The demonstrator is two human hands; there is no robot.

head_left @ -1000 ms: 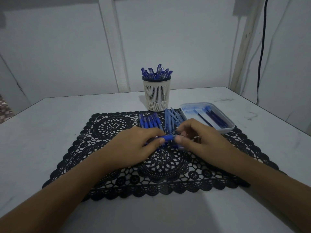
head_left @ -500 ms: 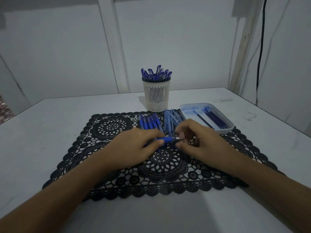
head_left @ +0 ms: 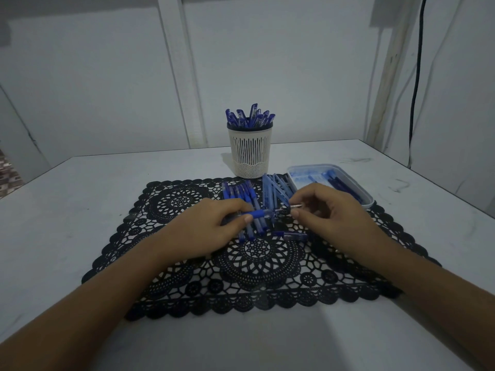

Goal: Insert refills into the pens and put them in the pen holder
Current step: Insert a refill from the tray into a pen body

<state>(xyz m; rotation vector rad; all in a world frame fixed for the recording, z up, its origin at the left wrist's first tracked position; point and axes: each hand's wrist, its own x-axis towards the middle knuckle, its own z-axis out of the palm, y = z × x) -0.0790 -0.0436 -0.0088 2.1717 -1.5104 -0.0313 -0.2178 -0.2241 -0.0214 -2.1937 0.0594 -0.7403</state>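
Gripping one pen (head_left: pixel 261 213): left hand (head_left: pixel 198 231), right hand (head_left: pixel 332 220) (one holder (head_left: pixel 250 153)).

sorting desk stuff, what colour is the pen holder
The pen holder is white with vertical slots, clearest in the head view.

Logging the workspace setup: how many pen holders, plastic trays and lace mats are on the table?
Pen holder: 1
Plastic tray: 1
Lace mat: 1
Total: 3

Both forearms reach inward; left hand (head_left: pixel 203 231) grips a pen (head_left: pixel 263 213), right hand (head_left: pixel 330 218) pinches its tip.
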